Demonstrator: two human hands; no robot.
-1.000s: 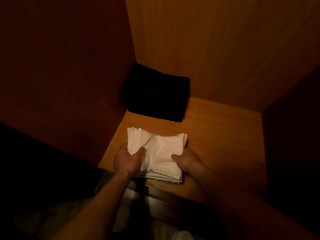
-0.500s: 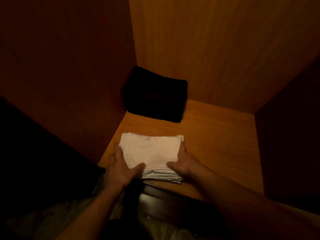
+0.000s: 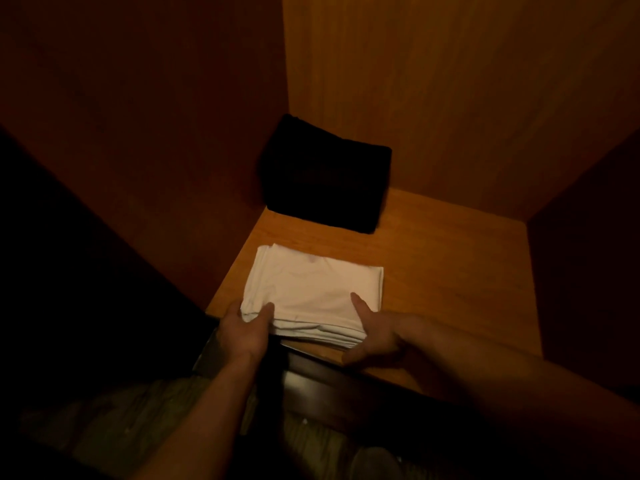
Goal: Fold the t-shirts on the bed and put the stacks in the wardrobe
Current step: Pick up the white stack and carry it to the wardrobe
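Observation:
A stack of folded white t-shirts [image 3: 311,289] lies on the wooden wardrobe shelf [image 3: 450,271], its near edge at the shelf's front lip. My left hand [image 3: 242,332] holds the stack's near left corner, thumb on top and fingers hidden underneath. My right hand [image 3: 375,336] holds the near right corner in the same way, its thumb lying on the top shirt. Behind the white stack, a stack of folded black t-shirts [image 3: 325,181] sits in the back left corner of the shelf.
The wardrobe's left wall [image 3: 156,133], back wall [image 3: 450,98] and dark right wall [image 3: 588,254] enclose the shelf. Bare shelf lies to the right of both stacks. Below the front lip are a dark ledge [image 3: 329,379] and wood floor.
Both hands slid back from the stack's sides to its near corners, thumbs now on top. The top shirt, creased a second ago, lies flat. The stack has hardly moved.

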